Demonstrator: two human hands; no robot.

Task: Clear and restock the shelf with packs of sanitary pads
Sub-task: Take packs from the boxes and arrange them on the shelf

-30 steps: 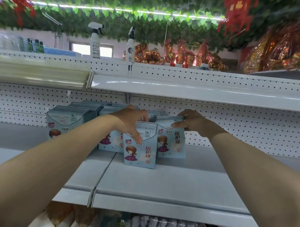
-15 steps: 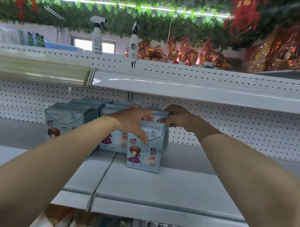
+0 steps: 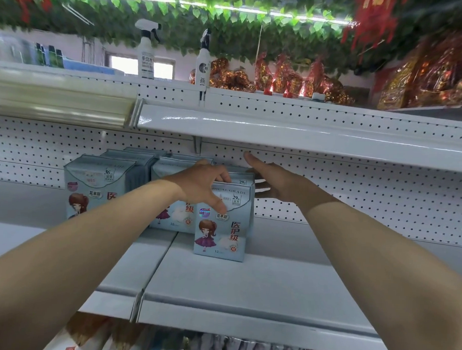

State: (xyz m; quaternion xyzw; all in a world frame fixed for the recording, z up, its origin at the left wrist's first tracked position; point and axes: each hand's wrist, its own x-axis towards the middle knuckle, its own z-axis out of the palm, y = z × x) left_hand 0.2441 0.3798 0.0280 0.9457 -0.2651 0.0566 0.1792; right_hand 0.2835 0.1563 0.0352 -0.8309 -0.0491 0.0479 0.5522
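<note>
We are restocking the shelf: our left hand curls over the front pack; our right hand is spread, empty. Next we probably square the row.

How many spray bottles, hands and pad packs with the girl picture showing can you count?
Spray bottles: 2 (left spray bottle, right spray bottle)
Hands: 2 (left hand, right hand)
Pad packs with the girl showing: 3 (left pack, middle pack, front pack)
Total: 7
More packs stand behind, with their fronts hidden.
</note>
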